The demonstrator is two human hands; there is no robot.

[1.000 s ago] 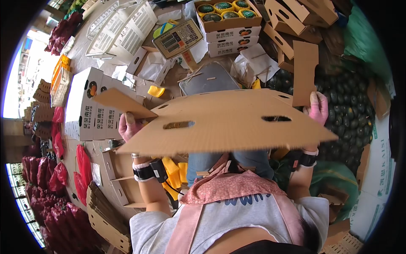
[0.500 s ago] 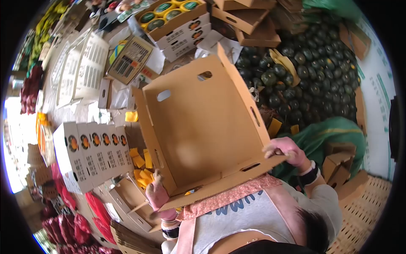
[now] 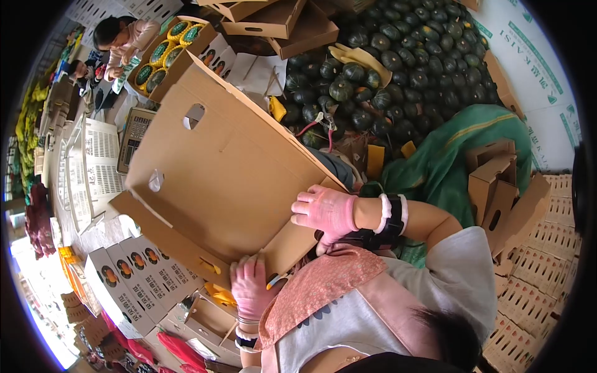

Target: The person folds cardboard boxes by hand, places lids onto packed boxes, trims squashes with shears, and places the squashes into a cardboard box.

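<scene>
Swung leftward since the earlier frame, the cardboard box (image 3: 217, 168) sits before my apron (image 3: 329, 276), my left hand (image 3: 253, 291) and right hand (image 3: 326, 211) gripping its near wall. It should be light, stiff, crushable; I'd hold the folded corners.

A produce packing area is suggested by a large heap of dark green squashes (image 3: 404, 62), stacked printed cartons (image 3: 134, 280), boxed squashes in yellow netting (image 3: 171, 57), a weighing scale (image 3: 132, 138) and, held in the foreground, a brown cardboard box (image 3: 230, 161).
</scene>
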